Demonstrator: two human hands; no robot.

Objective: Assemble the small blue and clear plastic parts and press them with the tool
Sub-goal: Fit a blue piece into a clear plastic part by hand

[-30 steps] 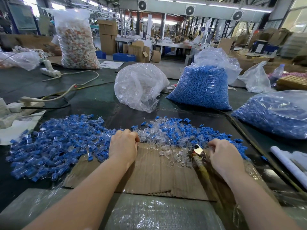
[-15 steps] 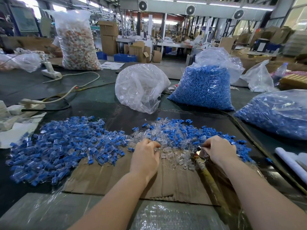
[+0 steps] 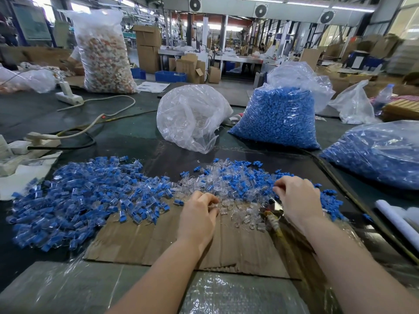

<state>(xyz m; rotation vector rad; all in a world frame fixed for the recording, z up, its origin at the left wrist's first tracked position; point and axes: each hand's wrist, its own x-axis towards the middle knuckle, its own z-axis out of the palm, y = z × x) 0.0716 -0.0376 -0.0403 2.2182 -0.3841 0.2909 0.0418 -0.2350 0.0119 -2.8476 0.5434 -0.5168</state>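
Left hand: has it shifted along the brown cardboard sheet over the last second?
Yes. The left hand moved right along the brown cardboard sheet, from beside the assembled blue pile to the loose clear plastic parts.

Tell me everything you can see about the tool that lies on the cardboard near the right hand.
The tool is only partly visible. It has a shiny metal head pointing away from the person and a long, worn yellowish-brown handle running back toward them. It lies on the cardboard sheet at the edge of the loose clear plastic parts. The right hand is directly over the head and hides part of it; I cannot tell whether the fingers grip it.
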